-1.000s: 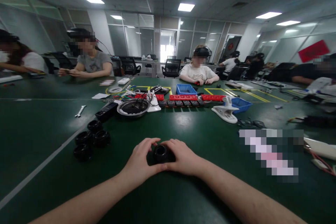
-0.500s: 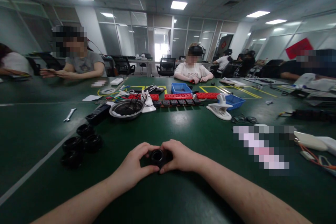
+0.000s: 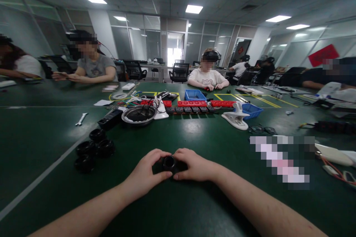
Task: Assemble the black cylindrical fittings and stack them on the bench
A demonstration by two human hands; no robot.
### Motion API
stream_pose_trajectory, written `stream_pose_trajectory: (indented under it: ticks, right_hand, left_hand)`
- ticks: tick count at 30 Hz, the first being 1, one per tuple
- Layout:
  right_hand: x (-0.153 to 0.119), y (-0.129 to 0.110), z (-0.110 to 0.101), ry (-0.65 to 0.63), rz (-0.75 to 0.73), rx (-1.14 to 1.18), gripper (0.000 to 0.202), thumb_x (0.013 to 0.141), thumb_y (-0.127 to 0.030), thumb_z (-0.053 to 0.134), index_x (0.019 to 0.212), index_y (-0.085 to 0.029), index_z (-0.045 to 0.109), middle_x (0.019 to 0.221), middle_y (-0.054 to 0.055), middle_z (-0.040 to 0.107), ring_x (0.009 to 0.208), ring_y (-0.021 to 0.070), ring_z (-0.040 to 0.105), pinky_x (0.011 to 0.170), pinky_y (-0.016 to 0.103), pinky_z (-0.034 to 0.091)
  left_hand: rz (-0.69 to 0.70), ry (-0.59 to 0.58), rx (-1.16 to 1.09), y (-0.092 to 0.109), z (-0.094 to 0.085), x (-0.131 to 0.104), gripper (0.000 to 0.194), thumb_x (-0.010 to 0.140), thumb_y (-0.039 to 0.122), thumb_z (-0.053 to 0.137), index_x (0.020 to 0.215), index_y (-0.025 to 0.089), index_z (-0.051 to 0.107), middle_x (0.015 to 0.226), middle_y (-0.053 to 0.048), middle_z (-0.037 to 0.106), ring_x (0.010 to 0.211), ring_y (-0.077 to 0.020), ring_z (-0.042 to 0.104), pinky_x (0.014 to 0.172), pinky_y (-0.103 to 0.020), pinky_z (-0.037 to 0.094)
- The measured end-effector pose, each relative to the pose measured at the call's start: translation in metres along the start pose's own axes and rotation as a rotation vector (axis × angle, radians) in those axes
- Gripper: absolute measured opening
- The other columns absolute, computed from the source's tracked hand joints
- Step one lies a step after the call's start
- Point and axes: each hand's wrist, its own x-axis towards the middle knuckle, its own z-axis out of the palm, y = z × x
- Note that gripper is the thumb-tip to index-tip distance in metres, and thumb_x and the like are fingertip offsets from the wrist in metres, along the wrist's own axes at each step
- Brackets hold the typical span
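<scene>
A black round hollow part (image 3: 169,163) stands on the green table in front of me, its open end facing up. My left hand (image 3: 148,170) curls round its left side, thumb at the near edge and fingertips at the far edge. From the other side, my right hand (image 3: 194,166) curves round the same part, its thumb and fingertips at the right edge. Dark gaps show between both palms and the part. To the left, several similar black round parts (image 3: 96,147) sit close together.
A wrench (image 3: 81,119), a black power strip (image 3: 110,119) and a metal bowl (image 3: 139,121) with cables lie left of centre. Red blocks (image 3: 191,103), blue bins (image 3: 251,110), a white clamp stand (image 3: 236,117) and glasses (image 3: 263,130) are farther back. People sit around the table.
The view has turned slightly left, so everything sits a little farther right. Both hands remain round the black part; the right fingertips have drawn slightly away from the left ones.
</scene>
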Motion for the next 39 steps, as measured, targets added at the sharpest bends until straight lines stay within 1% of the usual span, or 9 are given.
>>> stream_pose_trajectory:
  ticks: [5, 9, 12, 17, 21, 24, 27, 33, 39]
  right_hand:
    - [0.002, 0.009, -0.004, -0.038, -0.076, 0.063, 0.034, 0.065, -0.031, 0.071, 0.095, -0.018, 0.059, 0.09, 0.001, 0.054, 0.087, 0.0172, 0.049, 0.077, 0.028, 0.038]
    - [0.004, 0.005, 0.003, 0.017, 0.013, 0.008, 0.034, 0.06, -0.038, 0.074, 0.08, -0.017, 0.058, 0.076, -0.001, 0.055, 0.074, 0.0151, 0.049, 0.064, 0.024, 0.037]
    - [0.006, -0.007, 0.014, 0.13, 0.139, -0.134, 0.041, 0.059, -0.051, 0.069, 0.075, -0.016, 0.055, 0.07, 0.0, 0.054, 0.065, 0.0151, 0.047, 0.056, 0.025, 0.034]
    - [0.005, -0.018, 0.025, 0.252, 0.157, -0.297, 0.045, 0.067, -0.056, 0.059, 0.084, -0.015, 0.054, 0.079, 0.006, 0.056, 0.072, 0.0201, 0.049, 0.065, 0.032, 0.036]
    - [0.003, -0.01, 0.015, 0.154, 0.046, -0.118, 0.048, 0.065, -0.047, 0.067, 0.1, -0.017, 0.054, 0.09, 0.005, 0.055, 0.082, 0.02, 0.05, 0.072, 0.032, 0.038]
    - [0.003, 0.0, 0.004, 0.022, -0.042, 0.019, 0.037, 0.067, -0.033, 0.069, 0.098, -0.016, 0.056, 0.089, 0.003, 0.056, 0.084, 0.018, 0.049, 0.074, 0.029, 0.038]
    - [0.003, 0.005, 0.001, -0.002, -0.055, 0.048, 0.031, 0.065, -0.027, 0.071, 0.091, -0.016, 0.058, 0.085, 0.001, 0.056, 0.082, 0.0164, 0.049, 0.072, 0.026, 0.038]
    - [0.005, -0.006, 0.013, 0.105, 0.131, -0.071, 0.039, 0.056, -0.046, 0.073, 0.074, -0.017, 0.054, 0.071, -0.001, 0.054, 0.066, 0.0144, 0.047, 0.056, 0.023, 0.033]
    - [0.006, -0.019, 0.022, 0.215, 0.173, -0.345, 0.052, 0.059, -0.064, 0.06, 0.078, -0.015, 0.054, 0.074, 0.005, 0.056, 0.071, 0.0207, 0.05, 0.066, 0.033, 0.036]
  left_hand:
    - [0.04, -0.117, -0.087, -0.002, -0.002, 0.001, 0.039, 0.07, 0.02, 0.065, 0.107, 0.027, 0.056, 0.104, -0.002, 0.055, 0.099, -0.0211, 0.051, 0.088, -0.034, 0.038]
    - [0.008, -0.059, -0.042, -0.003, 0.002, 0.002, 0.034, 0.067, 0.02, 0.067, 0.1, 0.024, 0.059, 0.097, -0.001, 0.057, 0.094, -0.0218, 0.052, 0.082, -0.033, 0.041]
    - [-0.058, 0.009, 0.016, -0.002, 0.005, 0.002, 0.03, 0.065, 0.021, 0.068, 0.093, 0.021, 0.059, 0.09, -0.002, 0.056, 0.089, -0.0223, 0.053, 0.077, -0.033, 0.042]
    - [-0.082, 0.076, 0.07, -0.002, 0.006, 0.002, 0.027, 0.065, 0.023, 0.067, 0.09, 0.02, 0.058, 0.088, -0.002, 0.056, 0.087, -0.0232, 0.053, 0.076, -0.035, 0.042]
    - [-0.047, 0.043, 0.059, -0.002, 0.004, 0.001, 0.026, 0.068, 0.025, 0.066, 0.092, 0.021, 0.057, 0.09, -0.002, 0.056, 0.088, -0.0228, 0.053, 0.076, -0.034, 0.042]
    - [-0.004, 0.007, 0.032, -0.001, 0.003, 0.0, 0.028, 0.069, 0.024, 0.065, 0.097, 0.022, 0.057, 0.094, -0.002, 0.057, 0.092, -0.0222, 0.052, 0.08, -0.034, 0.041]
    - [0.019, -0.019, 0.011, 0.001, 0.002, -0.001, 0.029, 0.069, 0.022, 0.064, 0.097, 0.023, 0.057, 0.096, -0.002, 0.057, 0.094, -0.0223, 0.052, 0.082, -0.034, 0.04]
    - [-0.064, -0.008, 0.061, 0.003, 0.004, 0.0, 0.025, 0.065, 0.026, 0.069, 0.085, 0.02, 0.057, 0.087, -0.001, 0.055, 0.086, -0.023, 0.053, 0.074, -0.033, 0.042]
    - [-0.105, 0.062, 0.114, 0.0, 0.008, 0.001, 0.024, 0.065, 0.025, 0.067, 0.084, 0.02, 0.055, 0.086, -0.001, 0.054, 0.084, -0.0232, 0.052, 0.072, -0.034, 0.042]
